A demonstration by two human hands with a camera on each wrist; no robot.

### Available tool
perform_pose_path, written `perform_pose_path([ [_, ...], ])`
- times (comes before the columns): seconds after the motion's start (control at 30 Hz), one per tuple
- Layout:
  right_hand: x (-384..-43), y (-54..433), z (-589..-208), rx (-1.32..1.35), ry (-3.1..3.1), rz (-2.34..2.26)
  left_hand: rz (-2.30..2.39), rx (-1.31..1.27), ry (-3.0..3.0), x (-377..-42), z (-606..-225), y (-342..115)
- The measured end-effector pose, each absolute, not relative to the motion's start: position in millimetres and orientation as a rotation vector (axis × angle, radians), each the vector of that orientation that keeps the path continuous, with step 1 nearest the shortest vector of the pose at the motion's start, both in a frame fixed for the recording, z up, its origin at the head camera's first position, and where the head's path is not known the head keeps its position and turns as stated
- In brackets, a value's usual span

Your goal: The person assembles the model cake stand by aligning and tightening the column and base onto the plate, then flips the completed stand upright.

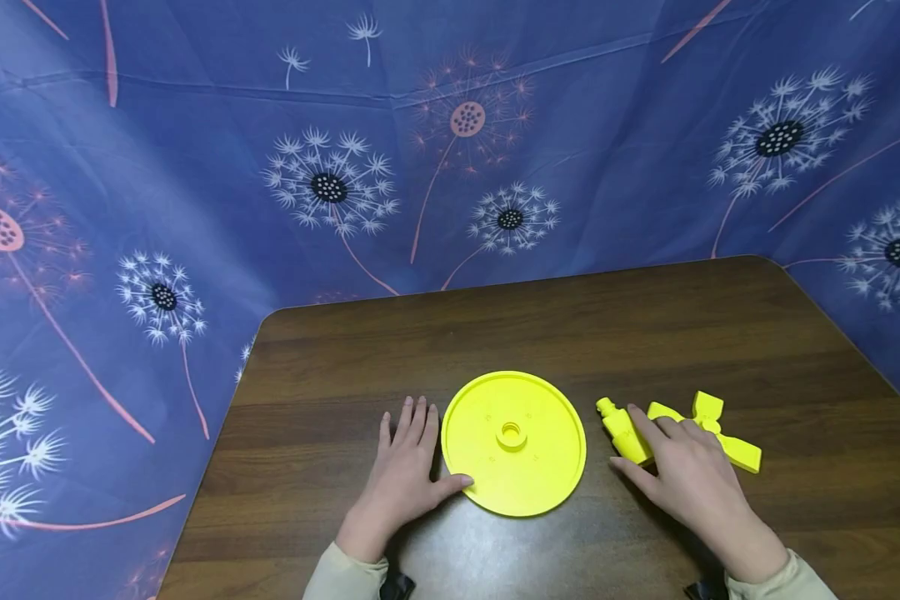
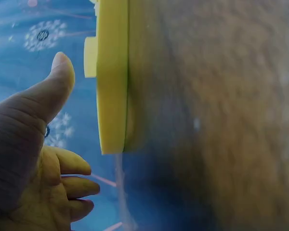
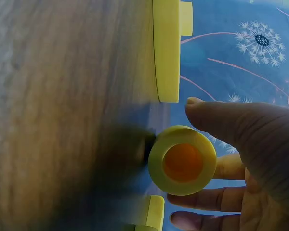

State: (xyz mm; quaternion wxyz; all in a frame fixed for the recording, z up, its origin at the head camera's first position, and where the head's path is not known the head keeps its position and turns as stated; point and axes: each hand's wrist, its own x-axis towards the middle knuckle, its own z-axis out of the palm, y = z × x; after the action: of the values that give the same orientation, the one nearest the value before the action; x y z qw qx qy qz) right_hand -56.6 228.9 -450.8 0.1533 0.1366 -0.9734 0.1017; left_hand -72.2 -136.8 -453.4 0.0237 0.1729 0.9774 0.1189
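A round yellow plate (image 1: 540,475) with a raised rim and a hollow central collar lies flat on the table. My left hand (image 1: 401,483) is at its left, fingers straight and thumb extended over the rim's edge. At the right, my right hand (image 1: 690,475) reaches over a yellow hollow post (image 1: 624,435) with a narrower stepped end. In the right wrist view the post's round open end (image 3: 183,132) sits between thumb and fingers, the thumb apart from it. Beyond that hand lies a yellow piece with several arms (image 1: 741,452), partly hidden by the fingers.
The brown wooden table (image 1: 495,333) has rounded far corners. Behind it and along both sides hangs a blue cloth (image 1: 607,167) printed with dandelions.
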Motion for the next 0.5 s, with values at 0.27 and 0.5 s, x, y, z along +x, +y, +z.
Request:
perform_pose_path([
  [0.27,-55.4,227.8,-451.1,0.358,-2.898,0.253,0.301,0.602,2.940,-72.8,-454.1,-128.3],
  [0.5,-58.5,228.6,-451.4,0.322,-2.861,0.347,0.308,0.617,2.900,-74.1,-455.7,-125.2],
])
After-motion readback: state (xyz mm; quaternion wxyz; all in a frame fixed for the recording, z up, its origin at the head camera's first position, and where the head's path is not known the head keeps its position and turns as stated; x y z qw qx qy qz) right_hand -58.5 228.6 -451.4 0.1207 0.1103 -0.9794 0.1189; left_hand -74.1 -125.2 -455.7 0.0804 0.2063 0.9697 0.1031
